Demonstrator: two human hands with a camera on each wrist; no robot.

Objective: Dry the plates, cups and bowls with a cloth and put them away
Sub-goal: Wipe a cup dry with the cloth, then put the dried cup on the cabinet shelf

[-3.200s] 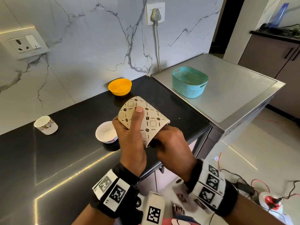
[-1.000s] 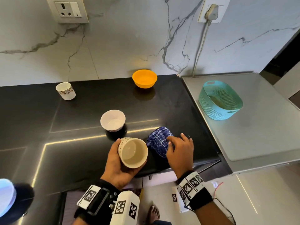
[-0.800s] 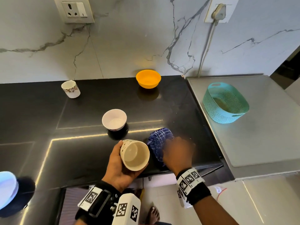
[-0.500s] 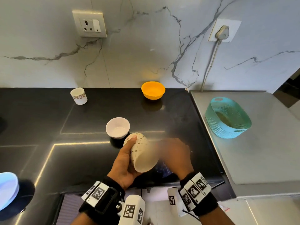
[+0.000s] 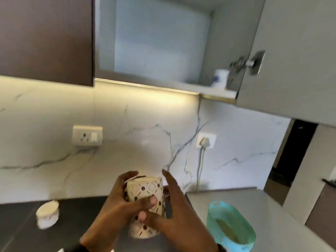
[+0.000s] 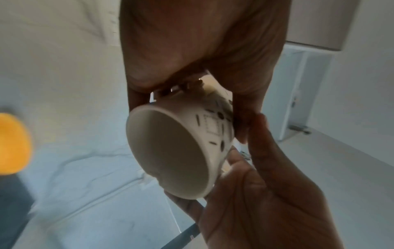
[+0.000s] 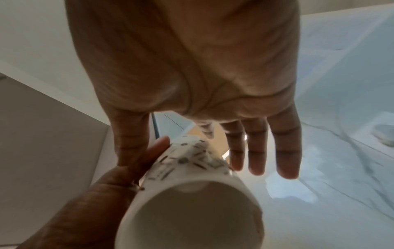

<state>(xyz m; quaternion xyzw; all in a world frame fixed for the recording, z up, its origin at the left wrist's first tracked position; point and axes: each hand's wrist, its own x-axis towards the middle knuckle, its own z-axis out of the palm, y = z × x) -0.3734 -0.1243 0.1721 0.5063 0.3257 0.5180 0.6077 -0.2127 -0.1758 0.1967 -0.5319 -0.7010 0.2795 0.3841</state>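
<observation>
Cream patterned cup (image 5: 145, 202), smooth glazed cylinder with brown beans and diamonds, sat gripped in the left hand (image 5: 116, 206); the right hand (image 5: 174, 213), at 3 o'clock, kept fingers straight, thumb touching it.

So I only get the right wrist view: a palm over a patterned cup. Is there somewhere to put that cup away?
Observer: Yes. The head view shows an open wall cupboard above the patterned cup.
Operator: Is anything in it?
Observer: One white mug, at the right end of its shelf.
Operator: Are any dishes left out?
Observer: A small floral cup stands on the black counter, left of the patterned cup.
</observation>
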